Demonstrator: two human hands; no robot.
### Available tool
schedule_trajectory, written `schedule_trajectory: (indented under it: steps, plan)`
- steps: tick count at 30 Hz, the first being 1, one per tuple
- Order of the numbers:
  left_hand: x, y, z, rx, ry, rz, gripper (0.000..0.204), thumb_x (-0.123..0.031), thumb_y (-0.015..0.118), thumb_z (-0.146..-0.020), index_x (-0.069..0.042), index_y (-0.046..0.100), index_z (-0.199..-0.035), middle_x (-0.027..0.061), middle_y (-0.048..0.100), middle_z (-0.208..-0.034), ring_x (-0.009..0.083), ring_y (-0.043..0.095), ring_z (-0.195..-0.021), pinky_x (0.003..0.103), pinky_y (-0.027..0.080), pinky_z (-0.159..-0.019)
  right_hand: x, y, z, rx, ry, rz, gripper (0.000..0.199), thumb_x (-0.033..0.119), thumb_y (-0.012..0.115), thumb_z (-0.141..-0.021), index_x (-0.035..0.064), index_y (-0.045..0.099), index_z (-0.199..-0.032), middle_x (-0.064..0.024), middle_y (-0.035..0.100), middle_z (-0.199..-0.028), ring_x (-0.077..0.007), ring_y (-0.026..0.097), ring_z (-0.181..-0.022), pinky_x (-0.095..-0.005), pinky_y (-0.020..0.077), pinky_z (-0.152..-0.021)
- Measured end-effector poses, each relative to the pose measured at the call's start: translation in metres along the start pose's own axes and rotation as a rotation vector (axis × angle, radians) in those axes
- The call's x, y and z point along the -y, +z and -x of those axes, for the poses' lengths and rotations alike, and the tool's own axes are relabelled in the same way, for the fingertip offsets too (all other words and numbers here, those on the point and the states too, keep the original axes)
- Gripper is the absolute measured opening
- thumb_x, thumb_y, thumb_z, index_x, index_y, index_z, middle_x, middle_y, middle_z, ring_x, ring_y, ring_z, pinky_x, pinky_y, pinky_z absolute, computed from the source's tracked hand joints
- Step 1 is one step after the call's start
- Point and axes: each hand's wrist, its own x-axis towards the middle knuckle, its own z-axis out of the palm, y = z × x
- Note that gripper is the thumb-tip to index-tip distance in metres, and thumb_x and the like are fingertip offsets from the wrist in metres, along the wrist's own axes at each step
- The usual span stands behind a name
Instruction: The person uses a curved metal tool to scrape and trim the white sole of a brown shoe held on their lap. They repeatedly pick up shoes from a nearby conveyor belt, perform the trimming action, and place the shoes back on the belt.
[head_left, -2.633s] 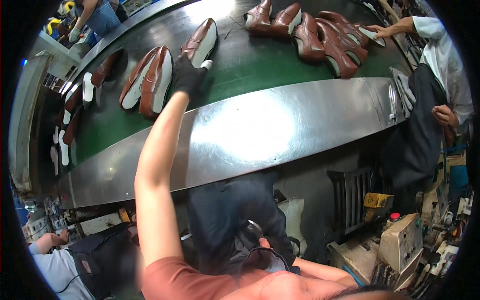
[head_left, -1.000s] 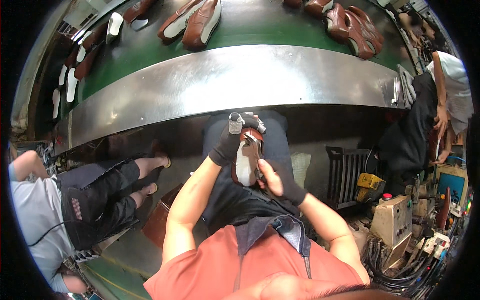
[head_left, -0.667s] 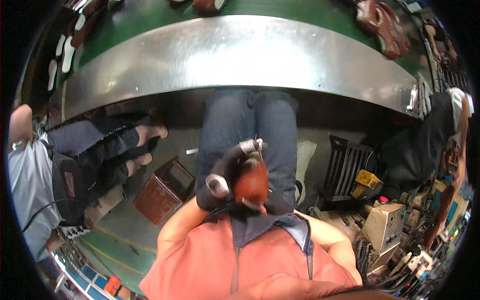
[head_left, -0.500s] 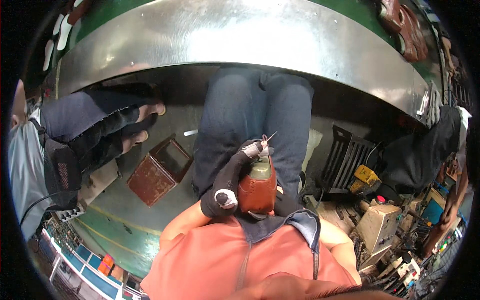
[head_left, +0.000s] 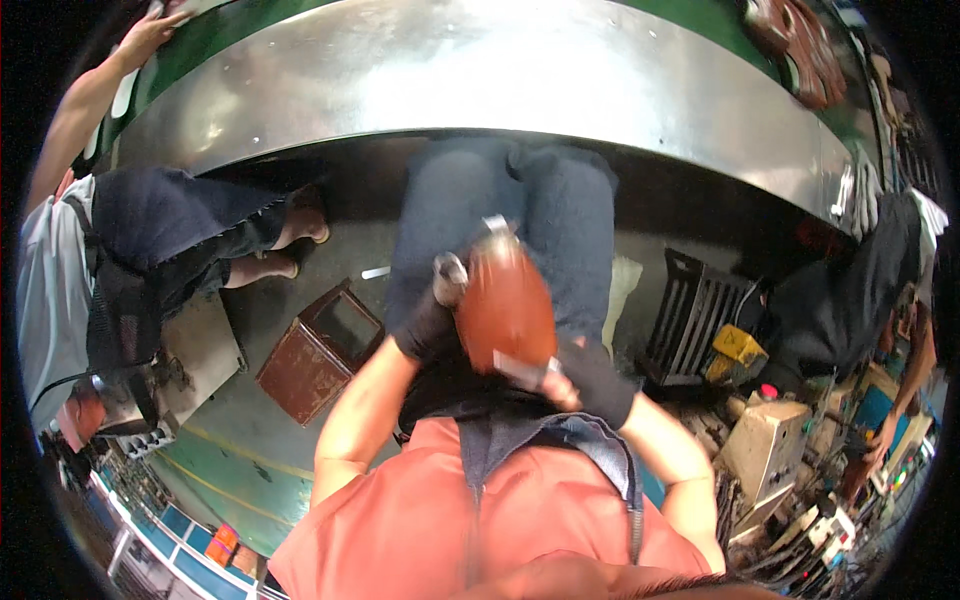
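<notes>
A brown leather shoe (head_left: 503,305) lies across my lap, sole out of sight and smeared by motion. Against its left side, my left hand (head_left: 437,308) grips it, in a black fingerless glove with pale tape on a finger. Whether a tool is also in those fingers is too blurred to tell. My right hand (head_left: 585,385), gloved the same way, is closed on the shoe's near right end, beside a pale strip at that end. A small light piece shows at the shoe's far end.
A metal-edged bench (head_left: 480,85) curves ahead of my knees, with brown shoes (head_left: 800,55) on its far right. On the floor at left stands a rusty open box (head_left: 310,370). A black slatted crate (head_left: 695,315) and a machine (head_left: 765,450) are at right. A co-worker's arm (head_left: 95,95) reaches over the far left.
The shoe has turned and moved farther from my body. My right hand has come out into view at its near end. The pointed tool and lace by my left fingers no longer show.
</notes>
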Motion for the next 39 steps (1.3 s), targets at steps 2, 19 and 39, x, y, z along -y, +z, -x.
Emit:
schedule_trajectory:
  steps: [2, 19, 39]
  plan:
    - [-0.057, 0.055, -0.002, -0.242, -0.180, -0.061, 0.062, -0.051, 0.037, -0.099, -0.003, 0.042, -0.137, 0.0097, 0.054, -0.131, 0.0211, 0.056, -0.114, 0.034, 0.046, -0.096, 0.043, -0.045, -0.025, -0.112, 0.440, -0.355, 0.031, 0.034, 0.050, -0.098, 0.0039, 0.060, -0.099, -0.0095, 0.061, -0.079, -0.0159, 0.056, -0.063, -0.0312, 0.0445, -0.057]
    - [0.025, 0.059, 0.001, -0.648, 0.305, -1.179, 0.079, -0.023, 0.078, -0.076, 0.005, 0.038, -0.138, 0.0222, 0.059, -0.121, 0.0307, 0.059, -0.111, 0.037, 0.046, -0.094, 0.001, -0.092, -0.063, 0.196, 0.326, 0.522, 0.041, 0.037, 0.054, -0.093, 0.0003, 0.065, -0.079, -0.0138, 0.062, -0.067, -0.0236, 0.062, -0.060, -0.0372, 0.0488, -0.057]
    - [-0.003, 0.026, -0.048, -0.618, 0.210, -1.350, 0.056, -0.028, 0.049, -0.095, 0.001, 0.029, -0.140, 0.0301, 0.048, -0.128, 0.0469, 0.059, -0.096, 0.048, 0.050, -0.078, 0.050, -0.137, -0.117, 0.414, 0.213, 0.824, 0.039, 0.037, 0.058, -0.090, -0.0017, 0.063, -0.089, -0.0214, 0.063, -0.074, -0.0392, 0.063, -0.063, -0.0441, 0.0511, -0.060]
